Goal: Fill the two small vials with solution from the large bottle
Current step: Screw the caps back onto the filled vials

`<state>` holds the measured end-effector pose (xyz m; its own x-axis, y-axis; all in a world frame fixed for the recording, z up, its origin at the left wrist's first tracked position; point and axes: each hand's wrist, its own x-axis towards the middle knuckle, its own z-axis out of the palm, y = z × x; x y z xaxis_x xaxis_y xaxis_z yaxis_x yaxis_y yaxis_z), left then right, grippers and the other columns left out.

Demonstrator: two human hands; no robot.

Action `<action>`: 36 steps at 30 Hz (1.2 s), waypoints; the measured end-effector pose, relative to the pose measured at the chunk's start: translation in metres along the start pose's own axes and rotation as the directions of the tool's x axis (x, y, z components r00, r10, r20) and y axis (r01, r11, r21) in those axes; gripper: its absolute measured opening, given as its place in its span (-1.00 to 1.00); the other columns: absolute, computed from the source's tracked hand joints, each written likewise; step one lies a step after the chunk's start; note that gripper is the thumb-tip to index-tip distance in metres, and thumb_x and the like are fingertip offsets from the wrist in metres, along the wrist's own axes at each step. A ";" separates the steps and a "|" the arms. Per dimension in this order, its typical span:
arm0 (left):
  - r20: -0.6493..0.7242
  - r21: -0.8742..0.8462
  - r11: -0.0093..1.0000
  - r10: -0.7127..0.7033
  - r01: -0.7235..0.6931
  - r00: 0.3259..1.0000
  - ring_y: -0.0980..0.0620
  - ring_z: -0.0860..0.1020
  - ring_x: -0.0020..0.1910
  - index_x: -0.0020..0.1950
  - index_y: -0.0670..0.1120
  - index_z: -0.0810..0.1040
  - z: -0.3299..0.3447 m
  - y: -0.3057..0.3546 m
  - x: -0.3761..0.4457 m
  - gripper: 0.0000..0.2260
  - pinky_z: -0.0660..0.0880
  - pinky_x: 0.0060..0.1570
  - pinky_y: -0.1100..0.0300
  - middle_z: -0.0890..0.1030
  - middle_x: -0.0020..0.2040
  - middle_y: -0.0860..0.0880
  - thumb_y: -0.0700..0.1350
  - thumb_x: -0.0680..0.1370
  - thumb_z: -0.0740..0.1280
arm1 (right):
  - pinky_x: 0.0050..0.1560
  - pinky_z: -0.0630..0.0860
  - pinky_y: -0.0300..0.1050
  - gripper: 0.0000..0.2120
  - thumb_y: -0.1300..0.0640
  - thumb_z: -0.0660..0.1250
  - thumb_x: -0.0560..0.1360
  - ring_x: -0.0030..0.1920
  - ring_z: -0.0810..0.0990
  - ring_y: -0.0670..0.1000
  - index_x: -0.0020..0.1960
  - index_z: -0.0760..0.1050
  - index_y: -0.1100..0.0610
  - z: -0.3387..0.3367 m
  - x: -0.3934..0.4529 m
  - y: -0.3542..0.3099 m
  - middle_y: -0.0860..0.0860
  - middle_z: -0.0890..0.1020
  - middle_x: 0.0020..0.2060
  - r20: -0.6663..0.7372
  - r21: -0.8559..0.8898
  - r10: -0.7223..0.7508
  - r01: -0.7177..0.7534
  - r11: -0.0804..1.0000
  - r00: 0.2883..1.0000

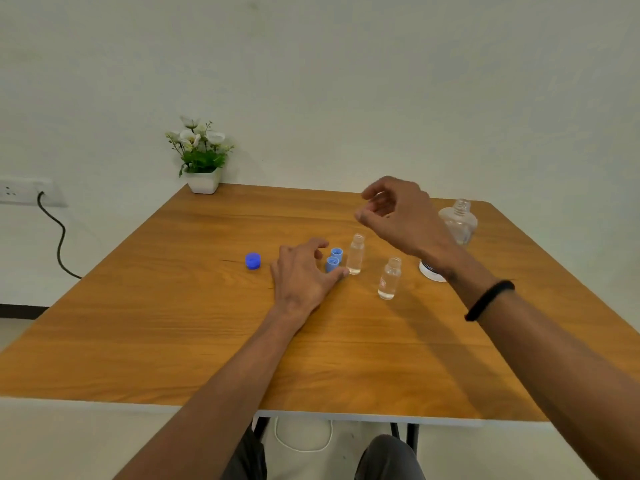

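Around the two uncapped vials (355, 254) (389, 278), the left hand (304, 271) rests beside two small blue caps (334, 259), the right hand (398, 213) hovers above, loosely curled, and the large bottle (457, 221) stands behind.

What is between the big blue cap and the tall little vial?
In the head view, the left hand and two small blue caps lie between the big blue cap and that vial.

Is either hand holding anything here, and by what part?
Nothing clearly held. Left hand reaches at the small caps; right hand hangs loosely curled, seemingly empty.

1 head view, looking forward-down (close) over table (173, 306).
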<state>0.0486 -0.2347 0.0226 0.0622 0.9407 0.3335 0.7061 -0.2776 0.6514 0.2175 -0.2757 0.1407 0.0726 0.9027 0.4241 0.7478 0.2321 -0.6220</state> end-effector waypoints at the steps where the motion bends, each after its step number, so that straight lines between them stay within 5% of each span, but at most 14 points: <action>1: 0.012 0.014 1.000 0.007 -0.007 1.000 0.03 0.41 0.25 0.39 0.15 0.52 0.000 0.000 0.001 -0.41 0.33 0.11 0.07 0.65 0.10 0.16 0.28 0.41 0.52 | -0.07 0.61 -0.31 -0.74 0.02 0.54 0.52 -0.08 0.67 -0.17 0.17 0.62 0.03 0.005 0.011 0.000 -0.09 0.70 -0.05 0.075 -0.082 -0.009 0.015 0.997 0.997; 4: 0.015 0.010 1.000 0.025 -0.025 1.000 0.04 0.41 0.26 0.38 0.16 0.53 0.002 0.000 0.001 -0.50 0.31 0.17 0.05 0.67 0.06 0.16 0.19 0.47 0.51 | 0.02 0.65 -0.09 -0.74 0.03 0.56 0.51 0.00 0.68 -0.06 0.16 0.62 0.03 0.023 0.041 -0.001 -0.02 0.70 0.06 0.289 -0.291 0.025 0.063 0.955 0.957; 8: -0.028 -0.018 1.000 0.023 -0.024 0.999 0.00 0.43 0.25 0.32 0.12 0.57 0.004 -0.003 0.002 -0.65 0.33 0.19 0.04 0.69 0.03 0.12 0.08 0.54 0.45 | -0.01 0.55 -0.14 -0.64 0.02 0.56 0.51 0.12 0.63 0.02 0.27 0.61 0.03 0.048 0.067 -0.009 -0.03 0.64 0.20 0.522 -0.537 0.174 0.164 0.827 0.835; 12: -0.070 -0.026 0.999 0.022 -0.024 0.997 -0.03 0.44 0.26 0.35 0.09 0.57 0.004 -0.004 0.001 -0.67 0.39 0.19 0.02 0.68 0.11 0.08 -0.01 0.57 0.41 | 0.13 0.59 -0.03 -0.60 -0.01 0.56 0.51 0.23 0.62 0.11 0.31 0.65 0.07 0.069 0.080 -0.017 0.01 0.65 0.26 0.574 -0.698 0.323 0.244 0.673 0.753; 17: -0.094 -0.100 0.994 0.025 -0.034 0.995 -0.01 0.43 0.26 0.40 0.03 0.55 0.007 -0.009 0.001 -0.61 0.49 0.25 -0.01 0.65 0.23 0.06 -0.18 0.57 0.39 | -0.01 0.62 -0.05 -0.81 0.01 0.59 0.45 0.01 0.67 0.03 0.01 0.72 0.05 0.089 0.090 -0.012 -0.06 0.73 -0.06 0.565 -0.760 0.416 0.253 0.598 0.713; 20: -0.089 -0.149 0.988 0.027 -0.040 0.996 0.03 0.42 0.29 0.43 -0.01 0.53 0.007 -0.010 0.002 -0.58 0.52 0.25 0.07 0.62 0.27 0.04 -0.24 0.58 0.40 | 0.02 0.63 -0.03 -0.81 0.03 0.60 0.44 -0.08 0.66 0.03 -0.22 0.62 0.06 0.096 0.090 -0.009 -0.06 0.68 -0.24 0.563 -0.761 0.415 0.250 0.599 0.715; 23: -0.081 -0.169 0.985 0.025 -0.039 0.996 0.04 0.44 0.31 0.44 -0.01 0.52 0.007 -0.010 0.002 -0.57 0.53 0.27 0.13 0.60 0.30 0.04 -0.24 0.58 0.42 | 0.10 0.68 0.02 -0.83 0.05 0.61 0.42 -0.03 0.69 0.03 -0.09 0.66 0.06 0.097 0.087 -0.007 -0.05 0.72 -0.14 0.548 -0.758 0.418 0.219 0.614 0.725; 26: -0.086 -0.200 0.979 0.015 -0.032 0.996 0.05 0.49 0.30 0.44 -0.02 0.52 0.007 -0.010 0.002 -0.56 0.54 0.28 0.14 0.60 0.31 0.05 -0.22 0.57 0.43 | -0.07 0.63 -0.07 -0.83 0.07 0.59 0.45 -0.07 0.69 0.02 -0.03 0.67 0.10 0.088 0.085 -0.008 -0.04 0.73 -0.16 0.542 -0.722 0.374 0.189 0.665 0.753; 31: -0.107 -0.224 0.974 0.016 -0.040 0.994 0.02 0.58 0.19 0.39 -0.03 0.57 0.008 -0.009 0.002 -0.60 0.58 0.24 0.03 0.65 0.24 0.03 -0.20 0.56 0.44 | -0.32 0.44 -0.20 -0.79 0.06 0.58 0.49 -0.12 0.68 0.00 0.04 0.69 0.14 0.053 0.082 -0.012 0.04 0.74 -0.07 0.442 -0.566 0.189 0.109 0.817 0.877; 36: -0.053 -0.153 0.988 -0.001 -0.008 0.999 0.06 0.47 0.25 0.43 0.06 0.52 0.008 -0.009 0.000 -0.57 0.43 0.16 0.27 0.64 0.15 0.03 -0.13 0.57 0.45 | -0.27 0.47 -0.26 -0.81 0.06 0.55 0.49 -0.15 0.63 -0.07 0.03 0.67 0.13 0.004 0.073 -0.013 0.00 0.70 -0.06 0.212 -0.412 0.027 0.064 0.909 0.977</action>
<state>0.0478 -0.2302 0.0110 0.0244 0.9293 0.3686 0.5890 -0.3113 0.7457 0.2106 -0.2114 0.1765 -0.0488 0.9650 0.2577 0.9561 0.1197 -0.2674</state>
